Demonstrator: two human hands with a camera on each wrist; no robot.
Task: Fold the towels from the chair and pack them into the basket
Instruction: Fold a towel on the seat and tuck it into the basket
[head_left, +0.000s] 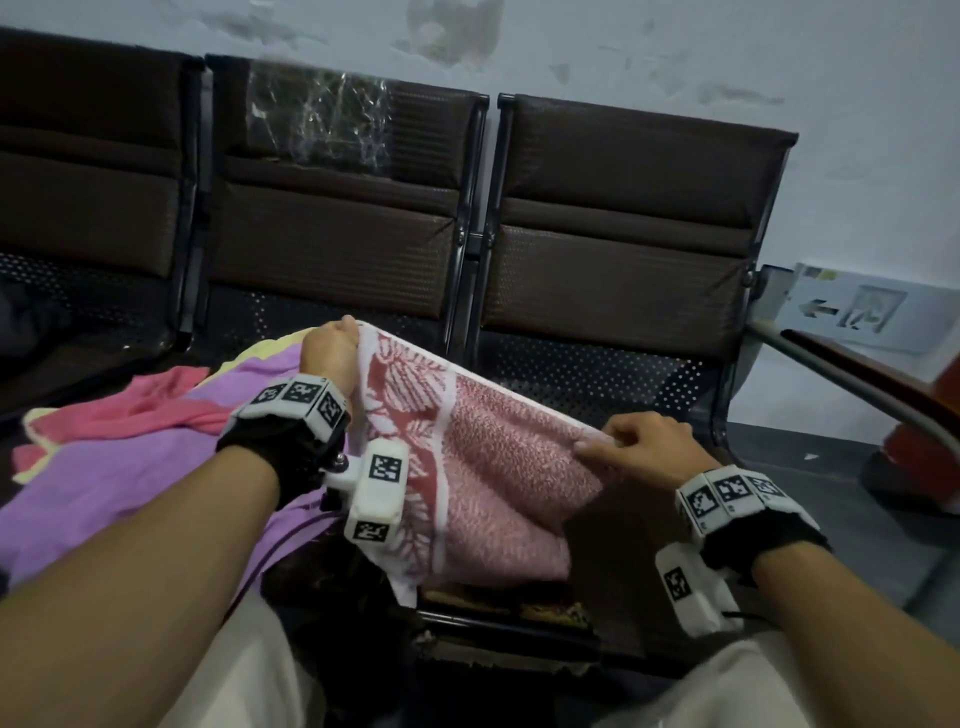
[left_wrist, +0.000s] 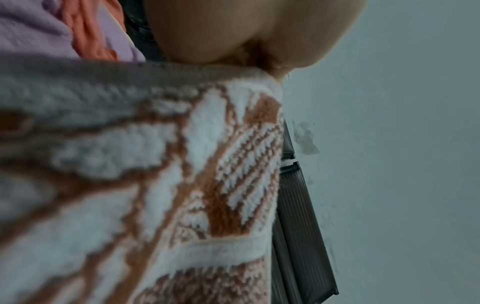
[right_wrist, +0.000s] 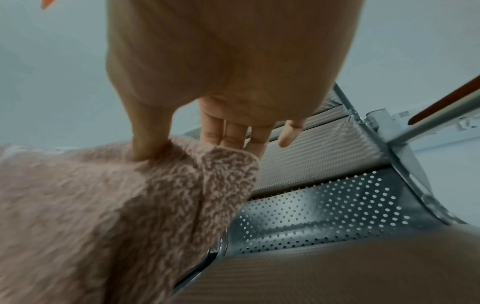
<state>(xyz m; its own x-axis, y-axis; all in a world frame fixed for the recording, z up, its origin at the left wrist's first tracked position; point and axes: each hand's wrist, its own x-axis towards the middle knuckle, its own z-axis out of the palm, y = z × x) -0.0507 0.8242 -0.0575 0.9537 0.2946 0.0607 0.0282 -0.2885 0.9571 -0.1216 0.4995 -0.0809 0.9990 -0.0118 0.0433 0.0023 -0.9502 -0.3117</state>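
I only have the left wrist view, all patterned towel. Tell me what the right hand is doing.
Observer: The right hand pinches the pink towel at its other upper corner, thumb in front, fingers behind.
Operator: Report how the towel sits.
Observer: It is stretched between both hands, its lower part hanging toward the seat.
Operator: Say what else is left to fold.
Observer: A purple towel and a coral one lie loose on the next seat, beside the left hand.
Operator: Locate the basket.
Observer: No view shows it.
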